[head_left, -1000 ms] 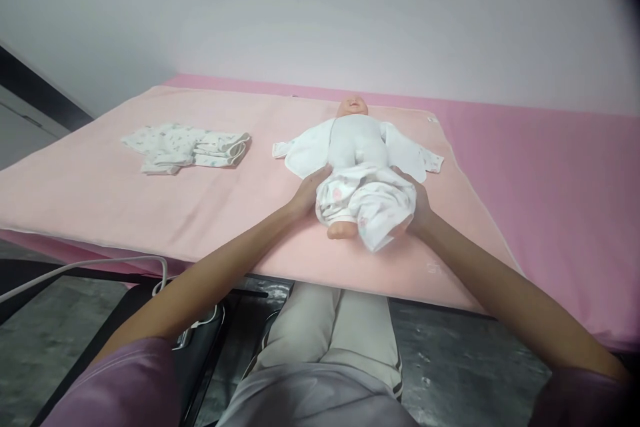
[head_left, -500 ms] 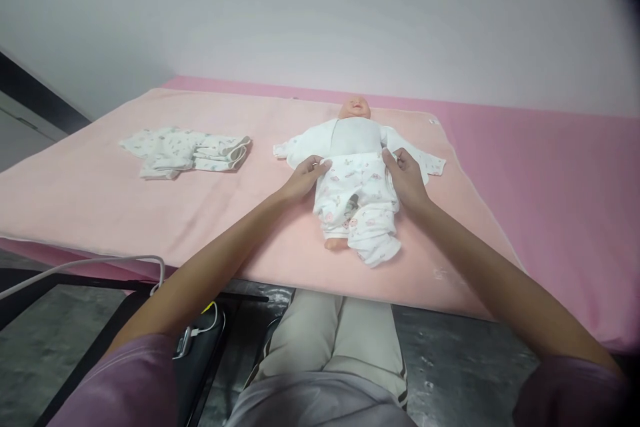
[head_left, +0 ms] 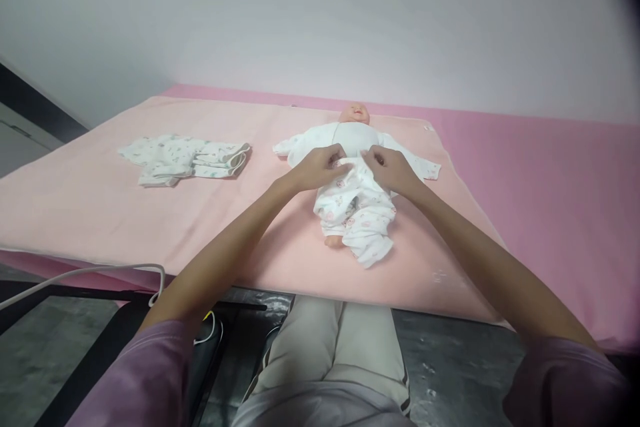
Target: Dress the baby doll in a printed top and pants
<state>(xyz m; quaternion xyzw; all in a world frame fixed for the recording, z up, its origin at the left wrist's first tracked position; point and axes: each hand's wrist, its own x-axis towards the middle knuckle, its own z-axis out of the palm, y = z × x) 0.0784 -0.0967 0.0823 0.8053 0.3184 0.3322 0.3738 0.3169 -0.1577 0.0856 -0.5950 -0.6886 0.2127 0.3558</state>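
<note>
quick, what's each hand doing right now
Left hand: closed on the waistband of the printed pants.
Right hand: closed on the same waistband, opposite side.

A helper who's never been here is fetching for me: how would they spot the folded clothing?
On the pale pink blanket, look left of the baby doll. There lies folded white clothing with small greenish prints. Unlike the pink-printed white trousers gripped by the left hand and right hand, it lies untouched.

A light pink cloth (head_left: 200, 227) is covering the pink-topped table (head_left: 550, 207), with a doll (head_left: 355, 113) lying face-up toward the right and folded patterned clothes (head_left: 187, 159) resting on the left.
</note>
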